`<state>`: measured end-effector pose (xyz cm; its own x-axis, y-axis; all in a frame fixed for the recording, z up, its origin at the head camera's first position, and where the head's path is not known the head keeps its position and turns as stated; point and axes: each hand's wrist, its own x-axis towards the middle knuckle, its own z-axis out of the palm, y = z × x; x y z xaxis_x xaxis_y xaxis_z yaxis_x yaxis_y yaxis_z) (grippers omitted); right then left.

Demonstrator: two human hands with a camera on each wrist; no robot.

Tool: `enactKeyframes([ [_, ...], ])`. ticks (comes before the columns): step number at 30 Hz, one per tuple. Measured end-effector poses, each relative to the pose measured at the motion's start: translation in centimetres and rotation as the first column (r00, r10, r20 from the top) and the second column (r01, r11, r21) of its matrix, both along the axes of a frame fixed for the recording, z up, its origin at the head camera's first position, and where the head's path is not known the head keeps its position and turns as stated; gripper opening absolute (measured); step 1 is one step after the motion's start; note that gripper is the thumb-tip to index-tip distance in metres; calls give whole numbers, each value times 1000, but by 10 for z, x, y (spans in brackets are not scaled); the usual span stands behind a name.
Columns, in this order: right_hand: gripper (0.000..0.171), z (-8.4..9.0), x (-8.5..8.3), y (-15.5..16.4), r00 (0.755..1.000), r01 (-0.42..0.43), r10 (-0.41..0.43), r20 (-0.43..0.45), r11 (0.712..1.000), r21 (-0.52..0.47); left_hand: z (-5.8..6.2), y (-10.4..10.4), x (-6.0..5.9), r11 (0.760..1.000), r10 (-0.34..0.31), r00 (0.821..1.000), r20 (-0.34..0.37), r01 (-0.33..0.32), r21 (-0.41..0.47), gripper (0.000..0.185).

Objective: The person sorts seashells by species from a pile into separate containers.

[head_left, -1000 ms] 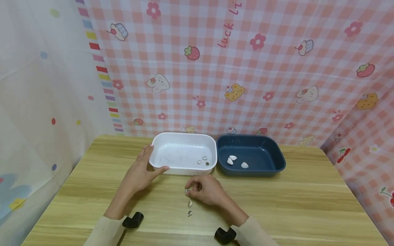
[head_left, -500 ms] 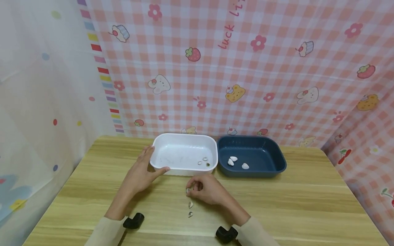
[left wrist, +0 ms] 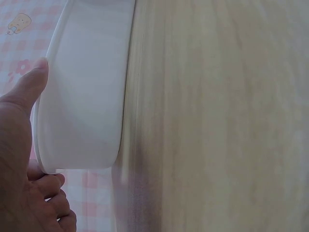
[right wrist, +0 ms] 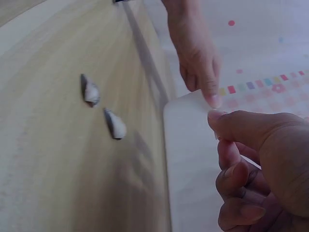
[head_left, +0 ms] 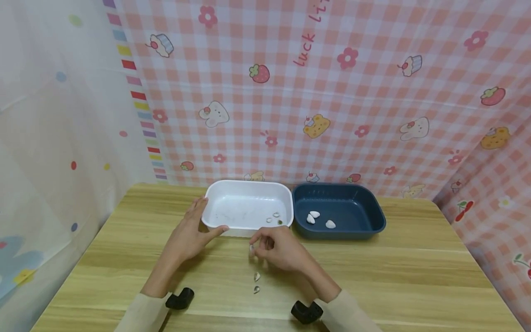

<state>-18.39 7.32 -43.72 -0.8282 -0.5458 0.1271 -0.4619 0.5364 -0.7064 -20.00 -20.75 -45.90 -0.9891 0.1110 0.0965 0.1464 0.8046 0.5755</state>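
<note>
My right hand: fingertips pinched on small shell, raised just above table, before white tub. My left hand: thumb and fingers clasp tub's near-left corner. Two shells on table nearby. Navy tub beside white one.

We read one piece of writing only: on the checked pink backdrop, near its top edge in the head view, slanted pink handwriting spells "luck" and then "Li", where the frame cuts the second word off. We find no other words, brands or numbers on the trays, the table or the sleeves.
</note>
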Motion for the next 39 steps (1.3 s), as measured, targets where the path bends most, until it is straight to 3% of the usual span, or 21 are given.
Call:
enactKeyframes([
  [10, 7, 16, -6, 0, 999, 26, -27, -35, 999, -28, 0, 0, 0, 1000, -4, 1000, 10, 4, 3, 115],
  [22, 7, 21, -24, 4, 997, 80, -79, 22, 994, -71, 0, 0, 0, 1000, -3, 1000, 18, 3, 11, 116],
  [39, 9, 24, -48, 6, 993, 104, -106, -51, 994, -41, 0, 0, 0, 1000, 1, 1000, 21, -1, 14, 116],
])
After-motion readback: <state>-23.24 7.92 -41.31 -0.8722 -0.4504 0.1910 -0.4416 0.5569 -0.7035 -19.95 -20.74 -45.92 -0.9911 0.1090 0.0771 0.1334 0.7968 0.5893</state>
